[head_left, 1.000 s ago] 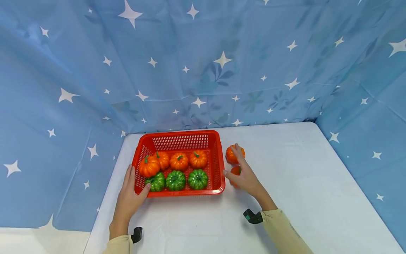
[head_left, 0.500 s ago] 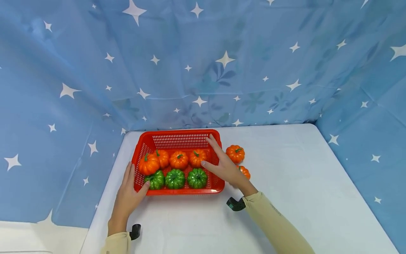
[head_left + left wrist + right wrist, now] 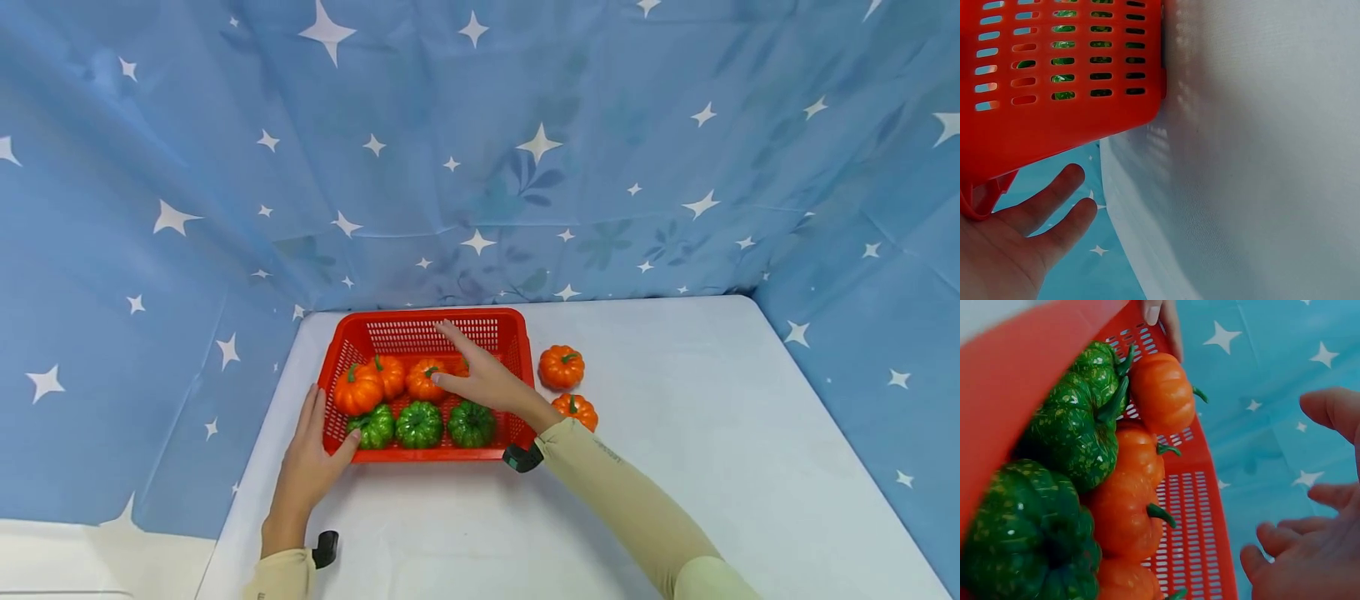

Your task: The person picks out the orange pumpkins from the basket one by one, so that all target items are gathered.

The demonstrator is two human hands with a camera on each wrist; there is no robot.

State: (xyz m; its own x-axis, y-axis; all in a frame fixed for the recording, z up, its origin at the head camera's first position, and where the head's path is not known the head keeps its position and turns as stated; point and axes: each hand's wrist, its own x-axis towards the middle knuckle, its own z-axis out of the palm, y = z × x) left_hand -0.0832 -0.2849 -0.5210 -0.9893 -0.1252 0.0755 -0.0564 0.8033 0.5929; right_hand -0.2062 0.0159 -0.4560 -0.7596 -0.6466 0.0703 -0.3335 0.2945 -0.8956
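We see the red basket point(image 3: 517, 346) at the far left of the white surface point(image 3: 675, 467). Our right hand point(image 3: 480, 379) hovers over its orange pumpkins point(image 3: 423, 379), fingers spread. Our left hand point(image 3: 311, 462) presses flat on its near-left corner. Two loose pumpkins point(image 3: 561, 367) sit just right.

Bare hands point(image 3: 480, 379), pale beige long sleeves point(image 3: 622, 500), small black wrist cameras point(image 3: 517, 458).
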